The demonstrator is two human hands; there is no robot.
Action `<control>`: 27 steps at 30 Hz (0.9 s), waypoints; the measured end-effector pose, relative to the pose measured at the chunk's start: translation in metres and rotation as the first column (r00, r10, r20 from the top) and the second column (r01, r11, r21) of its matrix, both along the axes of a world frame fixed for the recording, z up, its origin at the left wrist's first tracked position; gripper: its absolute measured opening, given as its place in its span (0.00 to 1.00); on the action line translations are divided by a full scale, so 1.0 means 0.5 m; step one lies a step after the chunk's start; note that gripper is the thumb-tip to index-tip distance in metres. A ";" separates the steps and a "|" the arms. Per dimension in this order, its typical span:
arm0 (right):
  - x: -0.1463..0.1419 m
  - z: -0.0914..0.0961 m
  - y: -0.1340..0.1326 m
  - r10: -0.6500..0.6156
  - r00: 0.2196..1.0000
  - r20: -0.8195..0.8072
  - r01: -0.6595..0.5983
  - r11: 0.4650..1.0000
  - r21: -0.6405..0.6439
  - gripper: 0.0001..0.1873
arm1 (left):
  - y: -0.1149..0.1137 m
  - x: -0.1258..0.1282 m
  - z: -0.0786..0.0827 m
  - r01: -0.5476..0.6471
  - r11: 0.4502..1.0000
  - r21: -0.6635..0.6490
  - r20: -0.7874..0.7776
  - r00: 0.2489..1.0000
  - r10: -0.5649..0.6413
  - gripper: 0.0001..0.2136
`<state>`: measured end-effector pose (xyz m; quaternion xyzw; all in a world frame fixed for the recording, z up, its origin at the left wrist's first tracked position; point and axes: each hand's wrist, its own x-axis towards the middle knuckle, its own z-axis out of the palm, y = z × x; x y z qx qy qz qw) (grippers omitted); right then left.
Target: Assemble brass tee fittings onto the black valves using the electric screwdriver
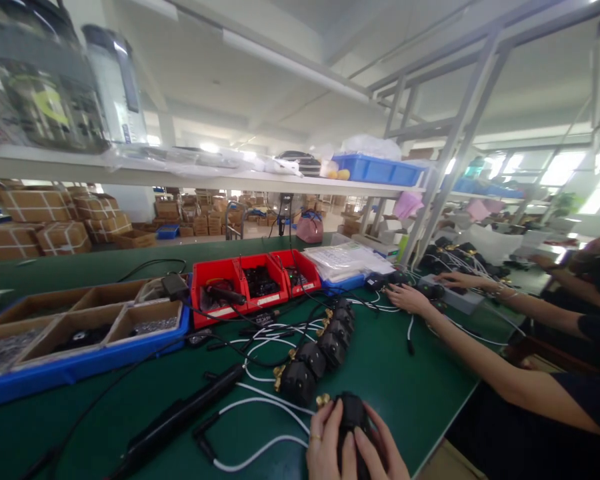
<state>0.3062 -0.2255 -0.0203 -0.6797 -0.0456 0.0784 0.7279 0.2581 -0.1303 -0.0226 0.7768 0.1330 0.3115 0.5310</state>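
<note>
At the bottom of the head view, a black device with brass fittings (351,408) is held between both of my hands. My left hand (325,443) has its fingers closed round one side, a ring on one finger. The opposite side is gripped by my right hand (377,447). My hands cover most of its body, and a white cable (265,403) runs close to my left hand. Just beyond stands a row of similar black devices (325,347) with brass fittings. To the left lies a black electric screwdriver (180,417).
Red bins (220,310) with black parts sit at the back of the green table (400,373). A blue divided tray (130,357) holds small hardware at left. Co-workers' arms (470,340) reach in from the right. A shelf (205,180) spans above.
</note>
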 end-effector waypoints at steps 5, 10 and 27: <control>0.073 0.076 -0.012 -0.039 0.999 0.032 0.041 0.995 -0.095 0.47 | -0.008 0.069 0.095 0.149 0.977 -0.150 -0.153 0.973 -0.171 0.23; 0.122 0.096 -0.009 -0.061 0.994 0.090 0.075 0.983 -0.166 0.44 | -0.016 0.102 0.148 0.163 0.969 -0.187 -0.154 0.969 -0.192 0.23; 0.047 0.152 -0.024 0.123 0.704 0.699 0.407 0.737 -0.539 0.36 | 0.314 -0.251 0.194 0.197 0.792 0.578 -0.704 0.610 0.363 0.25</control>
